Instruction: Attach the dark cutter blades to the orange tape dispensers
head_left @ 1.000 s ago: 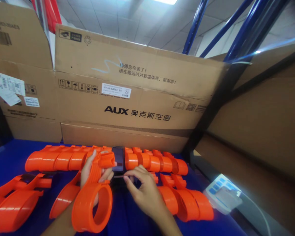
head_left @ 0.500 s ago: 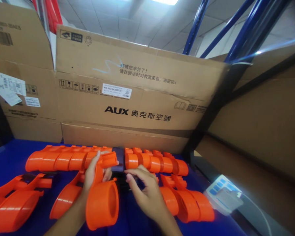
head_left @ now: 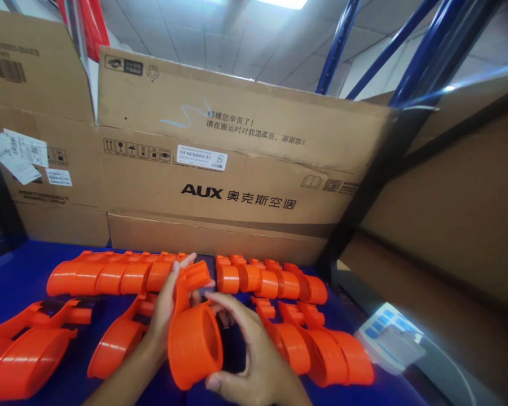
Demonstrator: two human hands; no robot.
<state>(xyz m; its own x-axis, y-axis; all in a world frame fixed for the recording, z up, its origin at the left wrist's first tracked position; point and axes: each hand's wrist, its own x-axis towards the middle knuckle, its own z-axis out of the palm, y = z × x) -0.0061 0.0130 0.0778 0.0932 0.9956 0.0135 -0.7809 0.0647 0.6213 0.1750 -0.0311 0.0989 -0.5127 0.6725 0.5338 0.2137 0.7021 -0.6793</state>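
An orange plastic part [head_left: 192, 344], with a wide ring at its lower end and a ribbed arm on top, is upright in front of me. My left hand [head_left: 167, 307] is closed round its upper arm from the left. My right hand [head_left: 254, 349] is spread around the right side of the ring, thumb at the lower rim and fingers near the top; whether it touches is hard to tell. A dark flat device [head_left: 212, 268] lies behind, mostly hidden. Similar orange parts [head_left: 135, 276] stand in a row on the left, and more [head_left: 271, 282] on the right.
Nearer orange parts lie at the left [head_left: 29, 361] and right [head_left: 325, 352] on the blue surface [head_left: 8, 270]. Cardboard [head_left: 237, 163] rises behind, beside a dark rack post [head_left: 364, 192]. A white device with a cable [head_left: 392, 338] sits at the right.
The held orange part has shifted right with my left hand. My right hand has come lower and opened wider around the ring.
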